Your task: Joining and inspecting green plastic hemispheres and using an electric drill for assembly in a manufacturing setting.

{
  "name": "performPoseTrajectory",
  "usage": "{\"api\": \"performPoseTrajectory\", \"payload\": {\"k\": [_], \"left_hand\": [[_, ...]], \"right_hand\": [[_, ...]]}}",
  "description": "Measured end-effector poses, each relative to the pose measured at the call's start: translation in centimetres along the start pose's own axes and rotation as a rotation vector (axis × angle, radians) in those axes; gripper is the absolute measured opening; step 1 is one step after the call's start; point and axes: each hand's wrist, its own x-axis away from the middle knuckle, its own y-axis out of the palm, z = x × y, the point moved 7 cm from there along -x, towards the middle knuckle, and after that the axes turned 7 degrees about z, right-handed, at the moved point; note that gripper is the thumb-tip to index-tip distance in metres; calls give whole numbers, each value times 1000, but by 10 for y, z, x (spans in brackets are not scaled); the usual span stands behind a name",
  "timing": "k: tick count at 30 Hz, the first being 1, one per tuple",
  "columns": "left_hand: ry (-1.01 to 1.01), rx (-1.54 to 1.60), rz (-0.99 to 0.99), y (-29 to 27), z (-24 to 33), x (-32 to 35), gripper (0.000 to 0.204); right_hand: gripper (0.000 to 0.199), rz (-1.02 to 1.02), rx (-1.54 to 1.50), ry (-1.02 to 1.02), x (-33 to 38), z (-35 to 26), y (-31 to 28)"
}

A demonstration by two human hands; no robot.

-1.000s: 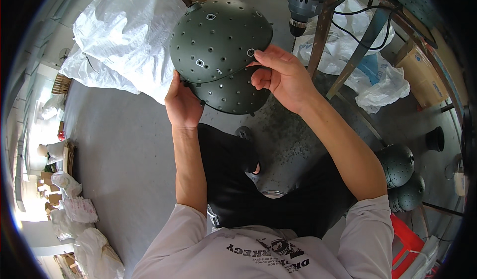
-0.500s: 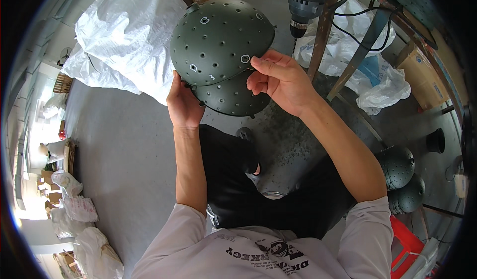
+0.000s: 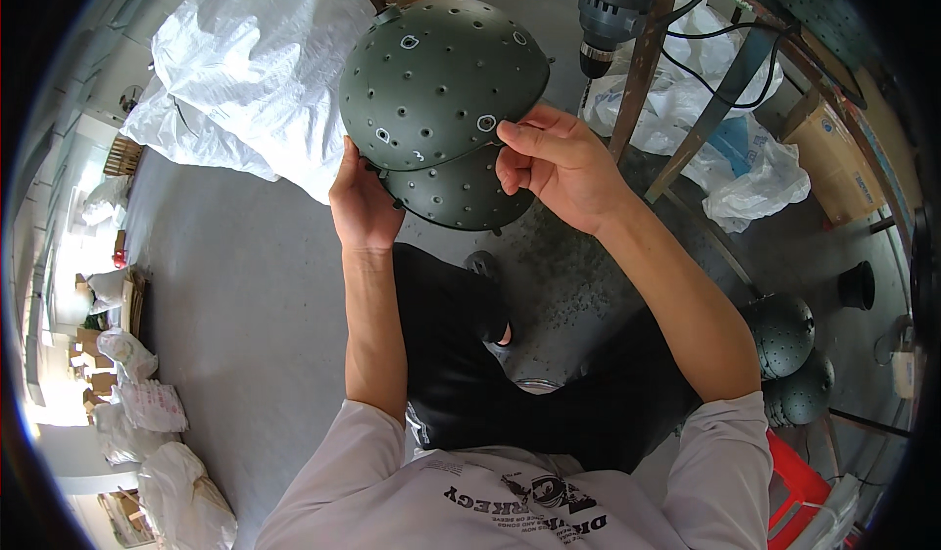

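Observation:
Two dark green half-sphere shells with many small holes are held up in front of me, one [image 3: 441,79] lying over the other [image 3: 461,192], their rims meeting at an angle. My left hand [image 3: 361,205] grips the shells from below at their left rim. My right hand [image 3: 554,163] pinches the upper shell's right rim, thumb and fingers closed on its edge. My dark trousers and one shoe show below the shells.
A large white woven sack [image 3: 250,79] lies at the left. A power drill [image 3: 610,6] hangs on a stand at the top right, above crumpled white plastic bags [image 3: 755,177]. Two more green perforated spheres [image 3: 784,329] sit at the right. A red stool [image 3: 799,496] stands lower right.
The upper shell has tilted and lifted slightly off the lower one. My right hand's fingers have shifted along the rim; my left hand has stayed put.

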Motion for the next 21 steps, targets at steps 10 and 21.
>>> {"api": "performPoseTrajectory", "payload": {"k": [10,21], "left_hand": [[3,59,48,-5,-2,-5,45],[12,237,-48,-11,5,-5,42]], "right_hand": [[15,14,71,-13,0,0,2],[15,-76,320,-135,9,0,24]]}}
